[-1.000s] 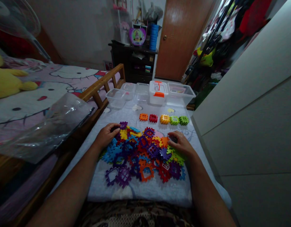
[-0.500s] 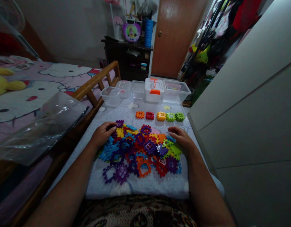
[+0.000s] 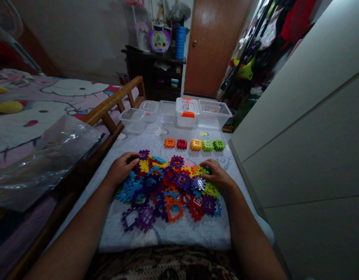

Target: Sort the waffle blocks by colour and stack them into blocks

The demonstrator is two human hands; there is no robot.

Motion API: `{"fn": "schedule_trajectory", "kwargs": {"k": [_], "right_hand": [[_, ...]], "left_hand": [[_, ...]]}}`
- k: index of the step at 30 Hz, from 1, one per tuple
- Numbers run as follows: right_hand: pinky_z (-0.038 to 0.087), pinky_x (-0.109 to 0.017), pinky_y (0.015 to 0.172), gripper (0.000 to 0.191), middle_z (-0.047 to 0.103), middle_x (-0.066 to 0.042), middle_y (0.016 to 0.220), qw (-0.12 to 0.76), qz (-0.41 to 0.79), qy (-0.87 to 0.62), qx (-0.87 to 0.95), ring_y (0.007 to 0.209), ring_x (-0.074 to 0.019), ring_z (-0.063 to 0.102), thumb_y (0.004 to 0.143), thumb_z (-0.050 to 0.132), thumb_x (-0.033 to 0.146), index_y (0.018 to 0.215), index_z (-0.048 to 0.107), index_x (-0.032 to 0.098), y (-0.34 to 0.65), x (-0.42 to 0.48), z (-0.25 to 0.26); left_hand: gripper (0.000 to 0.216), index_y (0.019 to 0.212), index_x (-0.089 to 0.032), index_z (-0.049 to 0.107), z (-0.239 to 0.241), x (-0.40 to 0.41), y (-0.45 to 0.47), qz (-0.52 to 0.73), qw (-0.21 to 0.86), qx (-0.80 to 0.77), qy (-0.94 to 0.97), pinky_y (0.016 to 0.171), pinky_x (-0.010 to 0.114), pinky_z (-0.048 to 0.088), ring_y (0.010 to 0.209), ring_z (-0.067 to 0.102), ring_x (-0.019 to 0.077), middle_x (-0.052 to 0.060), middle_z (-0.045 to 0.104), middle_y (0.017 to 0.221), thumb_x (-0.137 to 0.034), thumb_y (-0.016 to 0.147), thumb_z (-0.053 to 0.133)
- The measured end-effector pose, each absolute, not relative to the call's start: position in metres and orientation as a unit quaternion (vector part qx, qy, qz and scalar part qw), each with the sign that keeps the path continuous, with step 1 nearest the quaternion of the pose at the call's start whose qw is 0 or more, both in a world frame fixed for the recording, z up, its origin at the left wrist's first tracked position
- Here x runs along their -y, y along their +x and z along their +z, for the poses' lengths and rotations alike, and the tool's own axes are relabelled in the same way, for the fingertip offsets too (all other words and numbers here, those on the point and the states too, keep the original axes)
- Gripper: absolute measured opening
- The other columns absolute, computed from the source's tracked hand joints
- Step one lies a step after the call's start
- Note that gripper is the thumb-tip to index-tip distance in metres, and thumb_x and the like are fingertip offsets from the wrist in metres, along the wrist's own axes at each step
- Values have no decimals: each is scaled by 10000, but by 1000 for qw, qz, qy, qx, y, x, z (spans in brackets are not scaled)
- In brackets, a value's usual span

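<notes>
A heap of coloured plastic waffle blocks [image 3: 168, 190] lies on a pale cloth [image 3: 173, 233] in front of me. My left hand [image 3: 121, 169] rests on the heap's left edge, fingers curled over the purple and yellow pieces. At the heap's right edge, my right hand [image 3: 216, 175] has its fingers bent over green pieces, touching them. I cannot make out a piece gripped in either hand. Beyond the heap stands a row of blocks: orange [image 3: 169, 143], red [image 3: 182, 144], yellow [image 3: 196, 145] and two green [image 3: 213, 146].
Clear plastic tubs [image 3: 132, 118] and a white box with an orange latch [image 3: 187, 112] line the far edge. A wooden bed rail [image 3: 109, 107] and a clear plastic bag [image 3: 48, 155] are on the left. A pale wall [image 3: 299, 128] runs along the right.
My right hand has slid left onto the green pieces at the heap's edge. The left hand stays on the left side. The view has shifted slightly.
</notes>
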State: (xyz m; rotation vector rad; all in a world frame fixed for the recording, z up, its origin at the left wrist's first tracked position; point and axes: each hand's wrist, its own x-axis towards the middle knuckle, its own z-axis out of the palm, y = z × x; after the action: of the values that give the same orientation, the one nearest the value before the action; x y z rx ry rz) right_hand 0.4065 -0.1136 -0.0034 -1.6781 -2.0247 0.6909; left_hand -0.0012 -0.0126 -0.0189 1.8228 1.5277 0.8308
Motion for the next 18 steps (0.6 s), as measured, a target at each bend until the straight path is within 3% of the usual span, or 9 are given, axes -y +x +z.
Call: {"fn": "schedule_trajectory", "kwargs": {"k": [10, 13, 18], "right_hand": [[517, -395, 885, 336, 652, -77, 1071, 334, 252, -646, 638, 937, -214, 619, 806, 675, 337, 1117, 663, 209, 410, 102, -19], [497, -415, 971, 411, 615, -96, 1204, 330, 258, -627, 657, 1084, -242, 603, 810, 680, 391, 1188, 640, 237, 416, 105, -12], [328, -479, 1173, 749, 510, -99, 1434, 230, 296, -559, 739, 1368, -312, 438, 683, 827, 418, 1365, 550, 284, 418, 118, -3]], "left_hand": [[473, 1038, -200, 718, -17, 14, 0, 317, 306, -583, 683, 987, 406, 501, 1030, 661, 285, 79, 726, 1116, -560, 757, 593], [470, 1043, -202, 720, -18, 13, -1, 314, 301, -585, 684, 1009, 413, 486, 1041, 658, 287, 78, 727, 1122, -556, 762, 592], [478, 1072, -199, 717, -20, 14, -1, 319, 308, -585, 679, 959, 394, 515, 1016, 668, 280, 74, 732, 1085, -550, 772, 595]]}}
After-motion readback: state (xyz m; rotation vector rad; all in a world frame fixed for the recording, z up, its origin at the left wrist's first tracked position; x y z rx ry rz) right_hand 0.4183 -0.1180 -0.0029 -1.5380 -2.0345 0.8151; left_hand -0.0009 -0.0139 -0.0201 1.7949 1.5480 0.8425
